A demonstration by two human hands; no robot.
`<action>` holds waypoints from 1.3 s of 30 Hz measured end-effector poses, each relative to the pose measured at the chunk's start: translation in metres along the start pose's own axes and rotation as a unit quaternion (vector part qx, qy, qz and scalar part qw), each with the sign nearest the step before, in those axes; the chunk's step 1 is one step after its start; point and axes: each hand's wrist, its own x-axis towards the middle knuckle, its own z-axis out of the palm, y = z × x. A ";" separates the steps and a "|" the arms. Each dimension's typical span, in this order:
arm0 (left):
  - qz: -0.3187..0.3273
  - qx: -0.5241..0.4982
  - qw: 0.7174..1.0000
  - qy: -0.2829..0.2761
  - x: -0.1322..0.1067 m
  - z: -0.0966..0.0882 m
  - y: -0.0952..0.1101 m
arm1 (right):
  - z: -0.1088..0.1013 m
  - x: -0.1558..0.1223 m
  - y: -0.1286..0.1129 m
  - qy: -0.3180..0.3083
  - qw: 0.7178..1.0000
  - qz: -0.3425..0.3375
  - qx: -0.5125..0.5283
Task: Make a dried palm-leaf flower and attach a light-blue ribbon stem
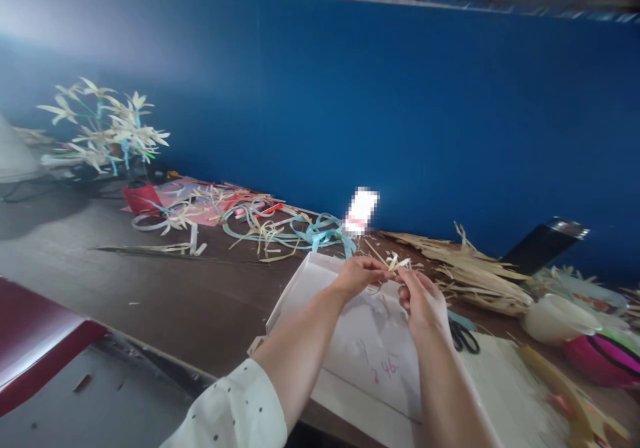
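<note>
Above a white cardboard tray (pixel 345 341), my left hand (pixel 361 275) and my right hand (pixel 423 296) meet with fingertips closed. Both pinch a small flower of pale dried-leaf strips (pixel 399 262), whose petals stick up between the fingers. Its lower part is hidden by the fingers. Reddish handwriting marks the tray, and thin strip scraps lie in it under my hands. Black-handled scissors (pixel 464 337) rest just right of my right wrist.
Dried leaf strips (pixel 465 268) are piled at the right, before a dark bottle (pixel 545 245) and a white cup (pixel 557 319). Blue ribbon (pixel 325 231) lies behind the tray near a lit phone (pixel 362 211). Finished-looking flowers (pixel 125 128) stand in a red pot (pixel 143 199) at left.
</note>
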 end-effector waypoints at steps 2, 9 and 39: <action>-0.003 0.005 1.000 -0.002 0.000 0.000 -0.001 | -0.001 0.001 0.002 0.000 1.000 -0.002 -0.004; -0.003 0.010 1.000 -0.005 0.001 0.000 -0.002 | -0.006 0.007 0.010 -0.005 0.999 -0.020 -0.034; 0.015 0.041 0.999 -0.008 -0.001 -0.002 -0.003 | -0.007 0.006 0.013 -0.001 0.999 -0.027 -0.046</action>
